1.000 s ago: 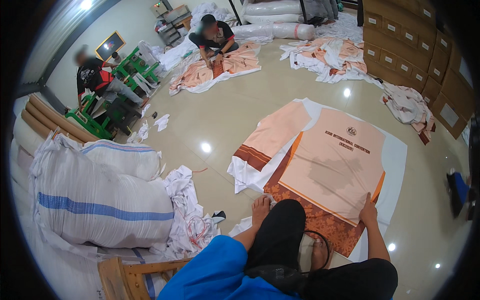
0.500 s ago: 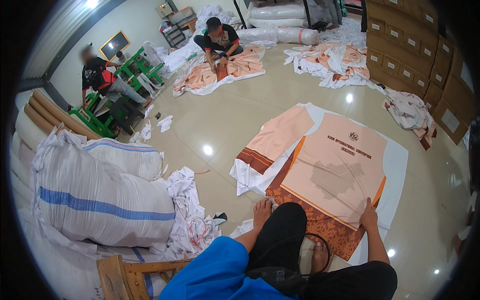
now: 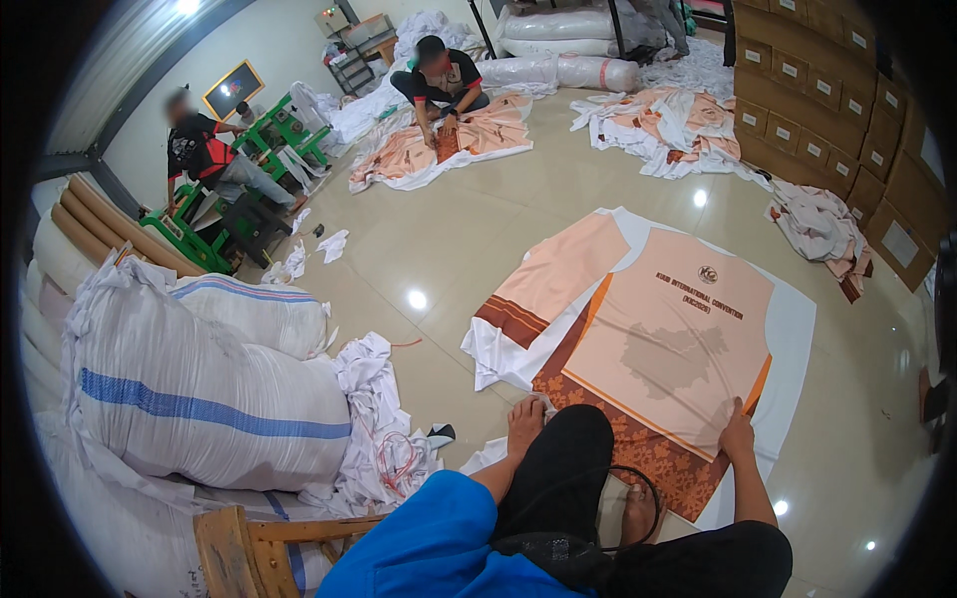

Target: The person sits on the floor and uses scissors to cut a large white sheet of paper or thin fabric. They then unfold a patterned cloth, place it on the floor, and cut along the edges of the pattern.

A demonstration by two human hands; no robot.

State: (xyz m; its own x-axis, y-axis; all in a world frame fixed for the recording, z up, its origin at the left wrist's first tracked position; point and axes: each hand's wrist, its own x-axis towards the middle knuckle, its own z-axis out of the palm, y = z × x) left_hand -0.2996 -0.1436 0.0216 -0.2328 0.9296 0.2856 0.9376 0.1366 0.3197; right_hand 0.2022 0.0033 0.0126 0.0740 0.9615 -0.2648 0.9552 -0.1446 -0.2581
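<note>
A printed peach fabric panel (image 3: pixel 678 299) lies spread on the floor in front of me, with a grey map shape, a brown floral lower band and white margins. A peach sleeve-shaped part (image 3: pixel 558 284) with brown stripes extends to its left. My right hand (image 3: pixel 737 435) grips the panel near its lower right side, index finger stretched along the orange edge. Beside my bent knee, my left hand (image 3: pixel 524 427) has curled fingers at the lower left, against a bit of white fabric; my knee partly hides this spot.
Large white sacks (image 3: pixel 209 399) and white fabric scraps (image 3: pixel 374 409) lie to my left, beside a wooden stool (image 3: pixel 234 543). One person (image 3: pixel 439 85) crouches over similar fabric (image 3: pixel 488 130); another person (image 3: pixel 199 149) sits by green machines (image 3: pixel 184 234). Cardboard boxes (image 3: pixel 807 110) are stacked at the right.
The view has shifted very slightly. My hands keep nearly the same places, and the fabric panel lies as before.
</note>
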